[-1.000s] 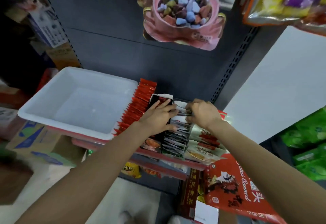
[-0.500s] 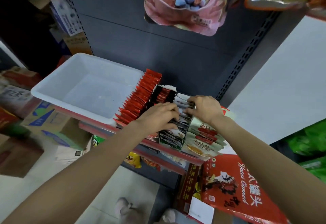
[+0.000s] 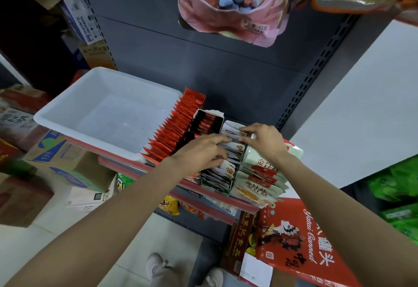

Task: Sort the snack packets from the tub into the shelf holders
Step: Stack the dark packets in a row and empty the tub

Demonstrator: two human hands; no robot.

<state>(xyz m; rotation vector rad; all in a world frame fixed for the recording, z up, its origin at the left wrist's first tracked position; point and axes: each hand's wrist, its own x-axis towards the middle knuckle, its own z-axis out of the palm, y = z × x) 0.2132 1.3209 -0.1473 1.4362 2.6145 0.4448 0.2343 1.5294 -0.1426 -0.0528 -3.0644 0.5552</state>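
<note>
The white tub (image 3: 67,115) sits on the shelf at the left and nothing shows inside it. Beside it stand three holders: a row of red packets (image 3: 174,130), a holder of black-and-red packets (image 3: 207,122), and a holder of white packets (image 3: 228,169). My left hand (image 3: 201,152) grips a bunch of the white packets from the left, fingers curled over their tops and thumb below. My right hand (image 3: 263,142) pinches the tops of the white packets further back in the same holder.
Larger white-and-red pouches (image 3: 260,178) lie to the right of the holders. A red gift box (image 3: 300,241) leans below them. A pink candy bag (image 3: 230,4) hangs above. Cardboard boxes (image 3: 63,162) are stacked on the floor at the left, green bags (image 3: 402,187) at the right.
My left hand has shifted from the black-and-red holder onto the white packets. My right hand stays on the same row. The view has tilted slightly.
</note>
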